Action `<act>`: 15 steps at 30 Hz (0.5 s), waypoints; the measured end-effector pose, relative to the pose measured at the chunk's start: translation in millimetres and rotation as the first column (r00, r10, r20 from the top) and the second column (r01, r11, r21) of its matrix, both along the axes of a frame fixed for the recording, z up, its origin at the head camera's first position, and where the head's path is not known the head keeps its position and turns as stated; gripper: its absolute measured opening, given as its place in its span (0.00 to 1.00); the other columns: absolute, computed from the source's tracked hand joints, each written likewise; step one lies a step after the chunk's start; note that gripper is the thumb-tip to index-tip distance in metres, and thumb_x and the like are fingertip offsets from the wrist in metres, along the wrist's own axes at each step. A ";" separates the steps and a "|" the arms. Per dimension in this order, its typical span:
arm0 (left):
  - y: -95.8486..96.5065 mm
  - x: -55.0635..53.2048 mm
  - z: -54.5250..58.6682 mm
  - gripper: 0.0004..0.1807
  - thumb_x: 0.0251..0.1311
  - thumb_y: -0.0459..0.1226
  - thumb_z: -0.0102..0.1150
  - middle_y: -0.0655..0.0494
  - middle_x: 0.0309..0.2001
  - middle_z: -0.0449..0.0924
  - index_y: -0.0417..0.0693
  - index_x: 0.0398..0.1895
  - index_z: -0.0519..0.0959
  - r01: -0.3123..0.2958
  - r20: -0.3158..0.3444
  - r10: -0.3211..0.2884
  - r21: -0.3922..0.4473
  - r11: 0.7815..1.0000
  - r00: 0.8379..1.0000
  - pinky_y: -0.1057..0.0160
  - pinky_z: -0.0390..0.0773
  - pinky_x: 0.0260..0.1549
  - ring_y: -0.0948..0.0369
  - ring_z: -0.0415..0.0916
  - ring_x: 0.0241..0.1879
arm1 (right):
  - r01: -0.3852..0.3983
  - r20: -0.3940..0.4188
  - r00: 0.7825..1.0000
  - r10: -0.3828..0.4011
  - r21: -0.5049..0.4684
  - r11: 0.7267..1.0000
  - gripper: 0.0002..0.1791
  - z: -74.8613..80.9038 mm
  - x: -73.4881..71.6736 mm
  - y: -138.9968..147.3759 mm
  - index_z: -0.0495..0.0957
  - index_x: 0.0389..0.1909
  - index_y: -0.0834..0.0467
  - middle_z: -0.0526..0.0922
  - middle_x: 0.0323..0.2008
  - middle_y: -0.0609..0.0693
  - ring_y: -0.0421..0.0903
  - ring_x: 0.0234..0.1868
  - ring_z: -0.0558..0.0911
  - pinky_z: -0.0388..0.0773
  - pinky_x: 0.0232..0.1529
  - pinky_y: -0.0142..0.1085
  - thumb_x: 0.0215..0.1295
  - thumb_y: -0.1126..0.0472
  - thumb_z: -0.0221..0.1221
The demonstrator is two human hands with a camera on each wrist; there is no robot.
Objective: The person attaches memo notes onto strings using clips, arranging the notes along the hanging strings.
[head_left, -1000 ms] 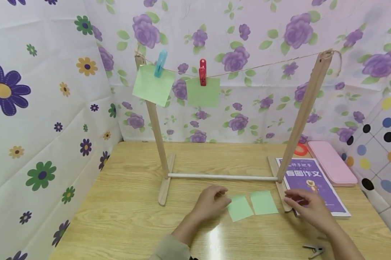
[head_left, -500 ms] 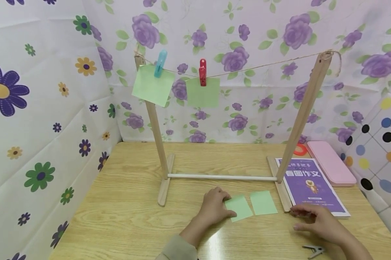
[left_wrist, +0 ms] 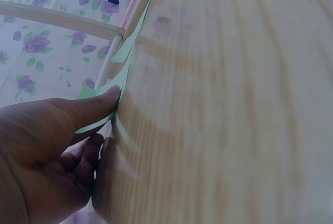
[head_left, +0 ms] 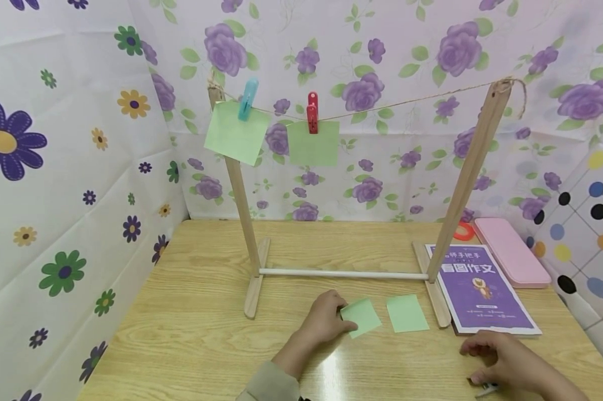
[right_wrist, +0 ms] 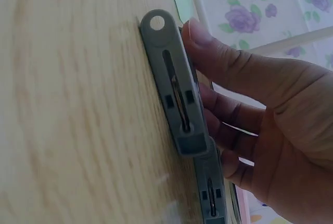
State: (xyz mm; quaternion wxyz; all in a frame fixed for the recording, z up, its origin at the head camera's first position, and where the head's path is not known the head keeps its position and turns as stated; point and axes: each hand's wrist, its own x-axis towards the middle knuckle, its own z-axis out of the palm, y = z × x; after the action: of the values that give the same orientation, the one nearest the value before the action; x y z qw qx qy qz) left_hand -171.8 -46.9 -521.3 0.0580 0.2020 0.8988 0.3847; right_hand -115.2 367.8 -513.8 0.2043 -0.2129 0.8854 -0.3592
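My left hand (head_left: 323,318) pinches a pale green paper square (head_left: 363,317) at its left edge; in the left wrist view the thumb lies on one face. Just right of it, another green square (head_left: 407,313) lies flat on the table. My right hand (head_left: 509,359) hovers at the lower right over a grey clothespin (right_wrist: 174,88), thumb close beside it and fingers loosely bent. Thumb and forefinger stand apart, and I cannot tell whether the thumb touches the clip. A second grey clothespin (right_wrist: 212,195) sits below it in the right wrist view.
Behind the squares stands a wooden frame (head_left: 469,178) with a white crossbar (head_left: 341,273). From its string (head_left: 406,101), a blue clothespin (head_left: 248,99) and a red one (head_left: 313,113) hold green squares. A purple book (head_left: 481,292), pink case (head_left: 511,250) and red ring (head_left: 464,231) lie right.
My left hand has taken the nearer green square by its edge and shifted it slightly left, turning it. My right hand has moved down from beside the book to the grey clothespin.
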 end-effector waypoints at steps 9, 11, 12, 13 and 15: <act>-2.7 -1.6 -1.3 0.21 0.50 0.40 0.80 0.62 0.35 0.75 0.39 0.45 0.86 -0.005 0.018 0.005 0.005 1.000 1.000 0.71 0.72 0.33 0.67 0.67 0.33 | 0.014 -0.208 0.978 -0.005 0.042 0.999 0.14 -3.1 0.0 -8.8 0.85 0.40 0.53 0.79 0.32 0.34 0.30 0.31 0.74 0.77 0.28 0.29 0.60 0.49 0.72; -2.6 -2.0 -1.6 0.21 0.50 0.40 0.80 0.63 0.36 0.75 0.40 0.44 0.86 -0.005 0.020 0.005 0.007 1.000 1.000 0.71 0.72 0.33 0.67 0.67 0.33 | 0.056 -0.219 0.975 -0.040 0.068 0.996 0.15 -1.6 1.7 -9.2 0.85 0.40 0.53 0.80 0.32 0.35 0.29 0.31 0.74 0.78 0.29 0.29 0.60 0.48 0.71; -2.5 -2.1 -1.9 0.21 0.50 0.40 0.80 0.63 0.36 0.75 0.40 0.44 0.86 -0.003 0.024 0.003 0.011 1.000 1.000 0.71 0.73 0.33 0.67 0.67 0.34 | 0.077 -0.226 0.972 -0.057 0.081 0.994 0.14 -1.3 2.7 -9.8 0.85 0.39 0.53 0.81 0.32 0.35 0.29 0.31 0.74 0.79 0.29 0.29 0.60 0.47 0.71; -2.6 -2.1 -2.1 0.21 0.50 0.40 0.80 0.63 0.36 0.75 0.40 0.44 0.86 -0.003 0.025 0.003 0.013 1.000 1.000 0.71 0.73 0.33 0.67 0.68 0.34 | 0.094 -0.227 0.971 -0.071 0.092 0.991 0.14 -1.2 4.2 -10.2 0.85 0.39 0.53 0.81 0.31 0.36 0.29 0.31 0.74 0.79 0.29 0.29 0.61 0.47 0.70; -2.8 -1.9 -2.3 0.20 0.50 0.40 0.80 0.63 0.36 0.75 0.40 0.44 0.85 0.000 0.026 0.000 0.021 1.000 1.000 0.72 0.73 0.33 0.67 0.68 0.34 | 0.117 -0.193 0.977 -0.094 0.113 0.987 0.15 -1.1 6.9 -11.7 0.84 0.38 0.53 0.79 0.30 0.37 0.30 0.30 0.73 0.76 0.28 0.28 0.61 0.46 0.70</act>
State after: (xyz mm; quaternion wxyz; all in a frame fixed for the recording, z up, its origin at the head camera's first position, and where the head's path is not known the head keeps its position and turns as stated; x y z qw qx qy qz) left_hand -173.7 -49.8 -523.6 0.0677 0.1974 0.8940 0.3965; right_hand -108.3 356.1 -514.9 0.1135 -0.1854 0.9312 -0.2925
